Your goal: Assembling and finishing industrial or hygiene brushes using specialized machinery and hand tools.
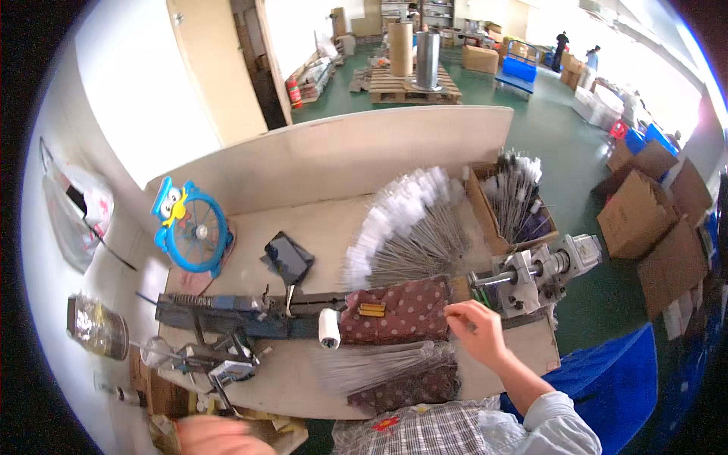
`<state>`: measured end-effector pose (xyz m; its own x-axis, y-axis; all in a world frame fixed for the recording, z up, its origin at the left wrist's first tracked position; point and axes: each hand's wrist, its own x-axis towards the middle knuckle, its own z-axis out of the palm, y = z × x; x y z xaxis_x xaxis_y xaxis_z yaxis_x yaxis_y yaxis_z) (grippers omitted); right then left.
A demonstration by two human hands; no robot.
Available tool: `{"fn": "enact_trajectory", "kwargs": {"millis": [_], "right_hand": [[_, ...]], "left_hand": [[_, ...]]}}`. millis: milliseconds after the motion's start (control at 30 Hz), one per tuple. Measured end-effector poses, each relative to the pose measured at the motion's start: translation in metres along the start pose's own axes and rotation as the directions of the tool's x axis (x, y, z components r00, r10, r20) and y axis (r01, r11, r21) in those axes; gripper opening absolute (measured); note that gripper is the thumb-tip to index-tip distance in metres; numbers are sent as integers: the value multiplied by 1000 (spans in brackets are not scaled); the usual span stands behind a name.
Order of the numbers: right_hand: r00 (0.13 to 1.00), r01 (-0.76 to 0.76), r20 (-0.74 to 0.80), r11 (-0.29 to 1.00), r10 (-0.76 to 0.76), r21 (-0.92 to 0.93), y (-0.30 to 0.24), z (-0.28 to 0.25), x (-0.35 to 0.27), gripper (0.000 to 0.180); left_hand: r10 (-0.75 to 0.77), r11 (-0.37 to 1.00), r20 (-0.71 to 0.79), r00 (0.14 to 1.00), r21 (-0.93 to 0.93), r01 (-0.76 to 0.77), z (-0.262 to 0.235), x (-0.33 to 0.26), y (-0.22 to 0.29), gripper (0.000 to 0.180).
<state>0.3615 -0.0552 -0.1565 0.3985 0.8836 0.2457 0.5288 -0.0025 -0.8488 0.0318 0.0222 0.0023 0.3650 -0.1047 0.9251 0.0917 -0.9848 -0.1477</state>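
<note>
"Surface (243, 220) first: what covers most of it?"

"Wire-stemmed brushes (394, 205), fanned out at the back with white heads outward, probably so they don't tangle. More stand in a cardboard box (489, 233) at the far right corner, perhaps to keep them upright."

"And close to you?"

"A metal spindle unit (531, 273) on the right edge, its shaft pointing inward, I'd guess for easy reach. A dotted cloth (409, 322) lies left of it, likely as padding; nearer me, a bundle of thin wires (387, 368) lies lengthwise, presumably to keep it tidy."

"Your hands?"

"My right hand (479, 330) is by the cloth's right edge, near the shaft, fingers bent; I can't tell whether they grip anything. My left hand (216, 436) is blurred low down, its grip unclear."

"Smallest?"

"Yellow pieces (371, 309), side by side on the cloth."
</note>
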Motion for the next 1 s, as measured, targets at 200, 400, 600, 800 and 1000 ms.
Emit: {"fn": "enact_trajectory", "kwargs": {"millis": [200, 400, 600, 800, 1000], "right_hand": [[962, 268, 161, 656, -221, -705, 63, 19, 7, 67], [907, 417, 385, 473, -169, -776, 77, 2, 9, 71], [923, 371, 118, 762, -367, -531, 48, 23, 26, 36], [900, 436, 175, 832, -400, -343, 36, 104, 69, 34], [893, 450, 230, 787, -387, -422, 55, 101, 76, 24]], "left_hand": [[-702, 519, 565, 435, -14, 855, 140, -149, 17, 19], [-660, 749, 402, 634, 300, 590, 193, -200, -20, 30], [-691, 720, 419, 589, 468, 513, 186, -210, -24, 26], [-868, 479, 407, 285, 532, 698, 214, -193, -25, 39], [-907, 417, 363, 215, 697, 584, 217, -197, -29, 52]]}}
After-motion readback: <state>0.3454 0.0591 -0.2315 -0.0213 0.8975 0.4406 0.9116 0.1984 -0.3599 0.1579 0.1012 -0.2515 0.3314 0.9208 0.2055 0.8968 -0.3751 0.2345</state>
